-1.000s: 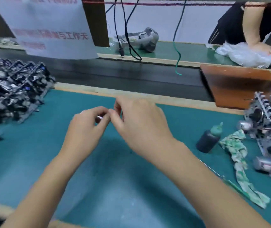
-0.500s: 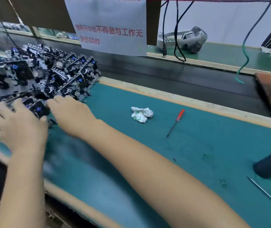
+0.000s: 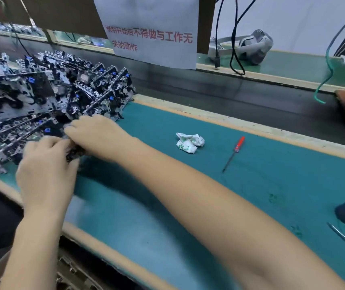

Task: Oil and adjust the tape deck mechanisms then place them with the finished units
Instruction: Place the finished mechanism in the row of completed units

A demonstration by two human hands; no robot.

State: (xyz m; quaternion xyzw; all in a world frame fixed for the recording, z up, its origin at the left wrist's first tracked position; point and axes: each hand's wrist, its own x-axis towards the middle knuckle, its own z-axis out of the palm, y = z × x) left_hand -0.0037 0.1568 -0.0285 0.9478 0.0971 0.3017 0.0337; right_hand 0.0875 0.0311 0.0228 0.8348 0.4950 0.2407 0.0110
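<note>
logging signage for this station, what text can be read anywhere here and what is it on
"录制开始后不得做与工作无关的动作", red print in two lines on the white paper sign hanging above the conveyor; the first characters are blurred, so that start is a best reading.
Crumpled paper on the mat: green marks, too small to read.
Nothing else legible.

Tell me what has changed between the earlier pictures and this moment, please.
One second ago both hands worked together over the middle of the mat. Since then they went left to the pile of mechanisms. Now the left hand and the right hand grip one dark mechanism at the pile's near edge. Since half a second ago, the crumpled cloth and the red screwdriver lie unchanged.
</note>
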